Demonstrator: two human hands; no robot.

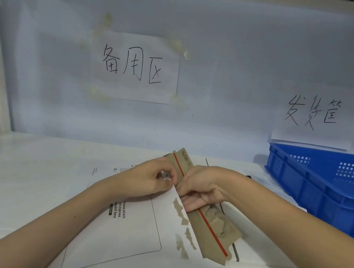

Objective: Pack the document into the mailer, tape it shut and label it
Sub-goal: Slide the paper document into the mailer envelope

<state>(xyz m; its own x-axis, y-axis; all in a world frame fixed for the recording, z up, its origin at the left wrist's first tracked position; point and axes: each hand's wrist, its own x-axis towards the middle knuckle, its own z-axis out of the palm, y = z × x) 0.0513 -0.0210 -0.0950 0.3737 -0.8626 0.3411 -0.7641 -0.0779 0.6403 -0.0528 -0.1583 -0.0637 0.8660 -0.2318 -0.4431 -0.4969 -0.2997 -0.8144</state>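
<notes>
A white cardboard mailer [132,231] lies on the white table, printed side up with an outlined waybill box. Its brown flap [209,231], with a red tear strip and torn paper patches, stands raised along the right edge. My left hand [152,178] pinches something small and clear, seemingly a bit of tape or liner, at the top of the mailer's open edge. My right hand [199,188] grips the flap, with its fingers curled under it into the opening. The document is not visible.
A blue plastic crate [325,187] stands at the right rear of the table. Two handwritten paper signs [135,67] hang on the back wall. "2-3" is written on the table [13,177] near the front. A white rack frame stands at far left.
</notes>
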